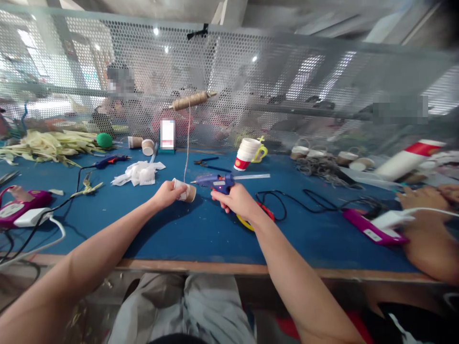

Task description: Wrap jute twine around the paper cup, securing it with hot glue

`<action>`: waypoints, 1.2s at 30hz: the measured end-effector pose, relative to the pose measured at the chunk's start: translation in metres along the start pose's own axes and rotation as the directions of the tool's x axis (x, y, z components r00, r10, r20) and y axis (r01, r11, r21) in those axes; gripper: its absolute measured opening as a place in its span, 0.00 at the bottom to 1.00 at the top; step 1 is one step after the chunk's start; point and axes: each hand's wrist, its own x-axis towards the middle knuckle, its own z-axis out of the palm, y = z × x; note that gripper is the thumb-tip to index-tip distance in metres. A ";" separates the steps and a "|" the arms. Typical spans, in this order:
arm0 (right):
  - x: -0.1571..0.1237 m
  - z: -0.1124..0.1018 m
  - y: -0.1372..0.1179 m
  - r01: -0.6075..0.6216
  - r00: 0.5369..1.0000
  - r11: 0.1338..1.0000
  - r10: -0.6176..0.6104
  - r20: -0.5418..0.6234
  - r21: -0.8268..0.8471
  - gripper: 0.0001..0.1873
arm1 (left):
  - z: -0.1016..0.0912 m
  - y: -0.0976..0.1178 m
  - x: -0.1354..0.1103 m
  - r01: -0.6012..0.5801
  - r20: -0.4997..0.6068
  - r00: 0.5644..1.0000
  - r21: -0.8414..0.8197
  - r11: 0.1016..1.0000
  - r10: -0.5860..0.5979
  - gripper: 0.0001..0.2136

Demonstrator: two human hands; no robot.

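My left hand (168,196) grips a small paper cup (187,192), tipped on its side, with brown twine wrapped round part of it. A strand of twine (188,138) runs from the cup up to a twine spool (191,101) hung at the mesh screen. In my right hand (238,197) is a blue glue gun (215,181), a clear glue stick (253,176) poking out of its back end. Its nozzle points left, close to the cup; whether they touch I cannot tell. Behind the gun, stacked paper cups (245,154) stand beside a yellow handle-shaped piece.
Pliers (211,164), crumpled white tissue (139,173) and a second glue gun (111,161) lie on the blue table (172,243). Purple power strips (373,228) with cables sit at both sides. A co-worker's hands (423,205) are at the right. A phone (167,135) stands at the back.
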 end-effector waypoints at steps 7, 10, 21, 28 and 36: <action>-0.004 -0.001 -0.004 0.013 1.000 0.982 -0.009 0.022 -0.187 0.11 | -0.001 0.003 -0.001 -0.010 0.004 1.000 0.025 1.000 0.010 0.14; -0.005 0.000 -0.002 0.031 0.999 0.976 -0.026 0.026 -0.217 0.12 | -0.001 0.002 0.000 -0.011 0.002 1.000 0.032 0.999 0.011 0.14; -0.009 -0.001 -0.005 0.104 0.995 0.930 -0.099 0.032 -0.353 0.13 | 0.000 0.003 0.000 0.011 0.012 1.000 0.040 0.999 -0.011 0.15; -0.009 0.001 -0.007 0.109 0.992 0.883 -0.123 -0.002 -0.457 0.12 | 0.001 0.004 0.000 0.010 -0.005 1.000 0.060 0.998 -0.010 0.14; -0.014 -0.001 -0.010 0.146 0.988 0.888 -0.151 0.022 -0.436 0.10 | 0.002 0.005 0.000 0.020 -0.028 0.999 0.043 0.999 -0.018 0.14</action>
